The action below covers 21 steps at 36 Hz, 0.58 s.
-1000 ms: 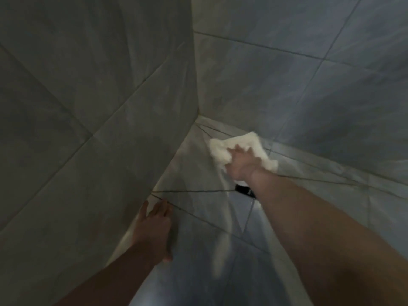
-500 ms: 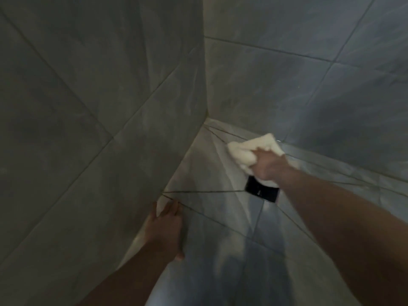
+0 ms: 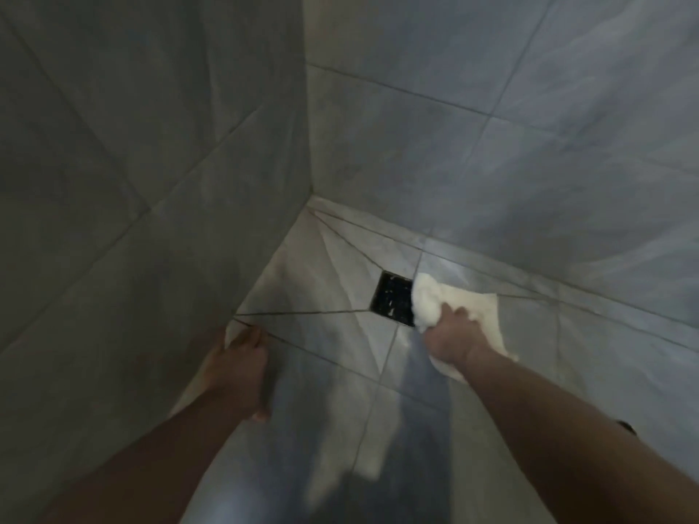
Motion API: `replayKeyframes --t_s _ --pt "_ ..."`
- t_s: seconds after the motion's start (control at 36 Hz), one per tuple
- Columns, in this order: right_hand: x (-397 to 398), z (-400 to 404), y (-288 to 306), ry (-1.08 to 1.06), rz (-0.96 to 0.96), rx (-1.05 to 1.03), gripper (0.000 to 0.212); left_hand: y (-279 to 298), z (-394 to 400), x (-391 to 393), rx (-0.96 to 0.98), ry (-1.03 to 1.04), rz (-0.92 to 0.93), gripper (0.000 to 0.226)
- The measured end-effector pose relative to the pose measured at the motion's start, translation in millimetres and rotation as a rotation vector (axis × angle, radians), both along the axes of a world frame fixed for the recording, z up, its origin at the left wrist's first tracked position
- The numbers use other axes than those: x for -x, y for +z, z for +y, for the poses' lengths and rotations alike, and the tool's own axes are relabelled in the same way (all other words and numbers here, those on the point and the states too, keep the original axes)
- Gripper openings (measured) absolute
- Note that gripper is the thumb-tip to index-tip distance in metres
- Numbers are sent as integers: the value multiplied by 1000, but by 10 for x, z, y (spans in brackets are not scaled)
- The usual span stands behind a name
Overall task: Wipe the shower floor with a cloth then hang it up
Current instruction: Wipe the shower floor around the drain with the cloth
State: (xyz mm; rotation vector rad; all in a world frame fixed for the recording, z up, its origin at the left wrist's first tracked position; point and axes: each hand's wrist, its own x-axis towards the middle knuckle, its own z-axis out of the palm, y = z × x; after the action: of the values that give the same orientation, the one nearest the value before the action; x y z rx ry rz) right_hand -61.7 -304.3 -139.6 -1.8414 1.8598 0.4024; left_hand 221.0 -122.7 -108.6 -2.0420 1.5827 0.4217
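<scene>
1. Fingers of the right hand (image 3: 452,334) are curled tight over a bunched white cloth (image 3: 450,302), pressing it flat to the shower floor (image 3: 325,342). Left hand (image 3: 236,376) holds nothing; its fingers are spread, palm braced on the floor at about 9 o'clock from the drain, close to the left wall (image 3: 132,164).
2. Cloth position: just beside the square black drain (image 3: 393,296), touching its 3 o'clock edge. A loose flap trails under the wrist toward 5 o'clock.
3. Change noted: half a second ago the cloth sat at the drain's 12 o'clock side, partly covering it. It has since swept across to the right, and the drain grate is now fully exposed. Left hand has stayed put.
4. Judgement: wiping stroke in progress, working outward from the corner. Floor patches toward 6 o'clock look streaked and probably unwiped. Hanging step not yet begun; no hook or rail in view.
</scene>
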Motion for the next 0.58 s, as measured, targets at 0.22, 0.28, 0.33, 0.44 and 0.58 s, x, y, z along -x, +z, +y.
replayKeyframes --t_s 0.22,0.28,0.33,0.44,0.58 --pt "8 1087 145 209 -25 -150 90 61 156 158 116 -79 58 62" --pt "94 1157 127 254 -51 -174 102 38 182 247 230 -75 163 41" --pt "168 1126 59 280 -56 -147 115 5 223 321 395 -46 263 41" --pt "164 896 128 154 -111 -136 89 -40 275 383 537 6 315 27" --pt "256 493 273 37 -176 -79 68 61 379 394 566 78 343 32"
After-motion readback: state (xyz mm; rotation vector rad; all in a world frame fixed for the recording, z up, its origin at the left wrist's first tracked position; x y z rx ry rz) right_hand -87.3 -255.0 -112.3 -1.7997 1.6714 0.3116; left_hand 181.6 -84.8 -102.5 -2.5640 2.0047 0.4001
